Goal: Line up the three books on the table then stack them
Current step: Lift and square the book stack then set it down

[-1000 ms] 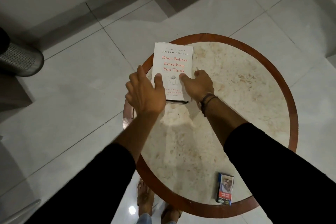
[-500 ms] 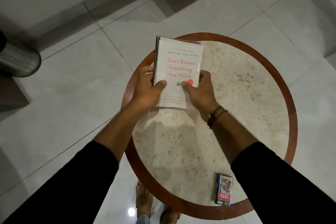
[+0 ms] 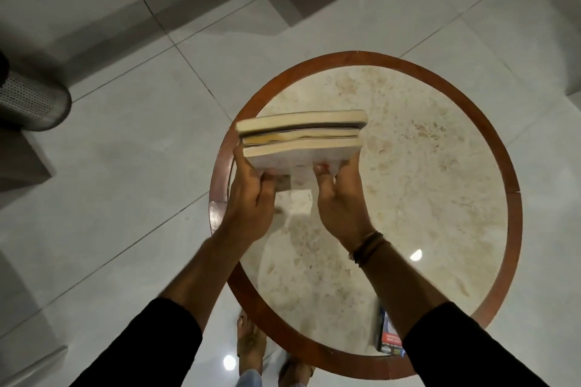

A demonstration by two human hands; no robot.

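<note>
Three books are pressed together as one stack and tipped up on edge, so their cream page edges face me. They hang in the air over the left part of the round table. My left hand grips the stack's lower left corner. My right hand, with dark bands at the wrist, grips its lower right. The white cover with red lettering is nearest me, mostly hidden by my thumbs.
A small printed box lies near the table's front edge, partly behind my right sleeve. The table has a marble top and a red-brown wooden rim. A perforated metal bin stands on the tiled floor at far left. My feet show below the table.
The stack has left the table and been tilted from cover-up to page-edges-up. Both hands have moved from its sides to gripping its lower corners.
</note>
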